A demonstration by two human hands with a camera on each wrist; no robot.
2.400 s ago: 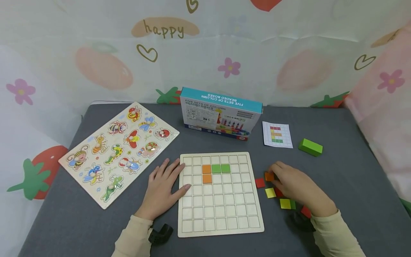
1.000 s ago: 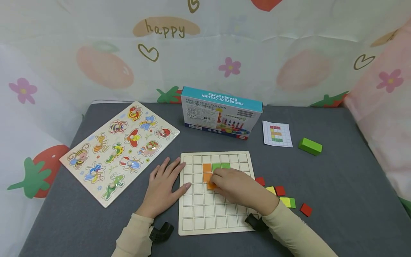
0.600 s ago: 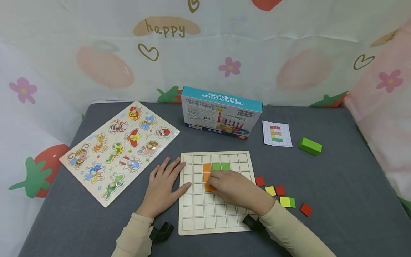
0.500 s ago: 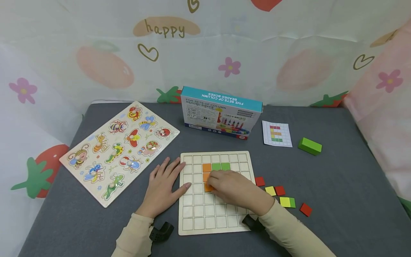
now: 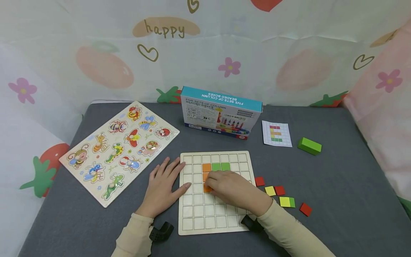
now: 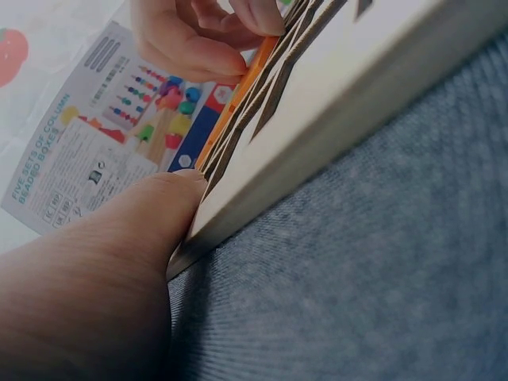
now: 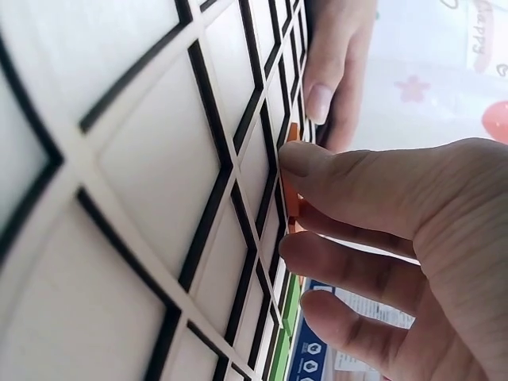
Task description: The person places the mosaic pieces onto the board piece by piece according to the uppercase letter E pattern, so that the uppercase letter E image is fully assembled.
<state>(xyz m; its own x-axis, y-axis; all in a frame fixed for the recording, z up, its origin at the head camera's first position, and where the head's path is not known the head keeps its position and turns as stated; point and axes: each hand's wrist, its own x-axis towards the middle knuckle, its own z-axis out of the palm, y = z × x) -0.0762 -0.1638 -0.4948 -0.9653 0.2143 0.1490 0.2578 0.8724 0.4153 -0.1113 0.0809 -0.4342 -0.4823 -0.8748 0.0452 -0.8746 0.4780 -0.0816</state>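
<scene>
1. Your right hand (image 5: 236, 188) pinches the orange tile (image 5: 205, 187) on the grid board (image 5: 210, 223), left of centre
2. Your left hand (image 5: 163, 190) rests spread at its left edge
3. The tile looks light and stiff; grip opposite edges

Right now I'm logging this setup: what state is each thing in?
Cream square grid board, flat, partly filled
Left hand, resting on the board
Two orange square tiles, in cells
Two green square tiles, in cells
Right hand, pinching another orange tile
White-turquoise cardboard box, standing, apparently closed
White paper pattern card, flat, face up
Green rectangular block, lying flat
Pale insect puzzle board, flat, face up
Loose red, yellow, green tiles, off the board
</scene>
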